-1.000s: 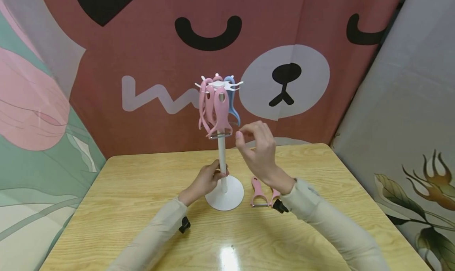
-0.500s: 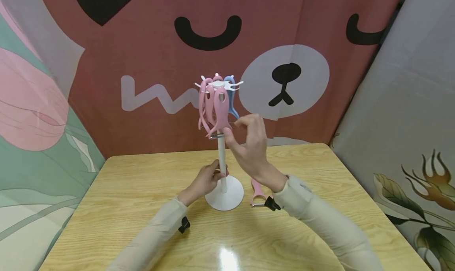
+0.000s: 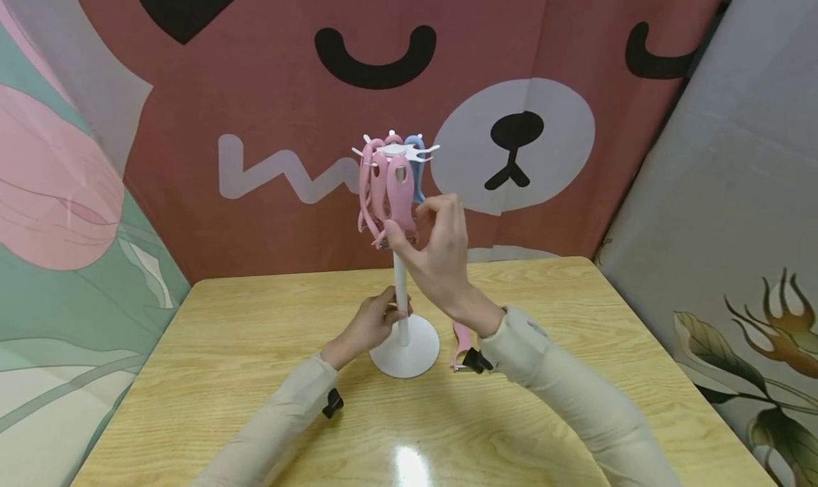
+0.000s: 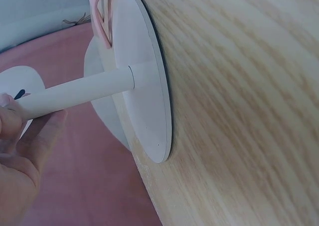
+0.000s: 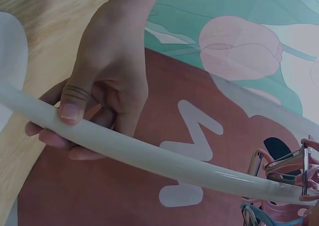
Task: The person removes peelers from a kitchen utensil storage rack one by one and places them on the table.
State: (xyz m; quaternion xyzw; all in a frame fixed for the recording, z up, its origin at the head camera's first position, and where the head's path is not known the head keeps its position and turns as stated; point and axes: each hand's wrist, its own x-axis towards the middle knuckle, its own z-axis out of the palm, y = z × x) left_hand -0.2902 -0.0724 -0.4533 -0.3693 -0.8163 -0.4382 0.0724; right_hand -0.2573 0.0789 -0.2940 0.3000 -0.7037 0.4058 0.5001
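Note:
A white stand (image 3: pixel 401 280) with a round base (image 3: pixel 405 365) and a ring of hooks (image 3: pixel 409 151) on top stands upright on the table. Several pink peelers (image 3: pixel 378 189) and a blue peeler (image 3: pixel 418 171) hang from its hooks. My left hand (image 3: pixel 372 322) grips the pole low down, fingers and thumb round it, as the right wrist view also shows. Up at the front pink peeler (image 3: pixel 400 189), my right hand (image 3: pixel 441 256) has its thumb over the lower end and its index finger at the right edge, pinching it. The hand partly hides the blade.
Another pink peeler (image 3: pixel 461 338) lies on the wooden table (image 3: pixel 255 345) right of the base, partly behind my right wrist. A patterned cloth (image 3: pixel 268 82) hangs behind the table, and more cloth (image 3: pixel 703 153) is on the right.
My right hand has moved left and slightly up, from beside the hanging peelers onto the front pink one. My left hand keeps its grip on the pole.

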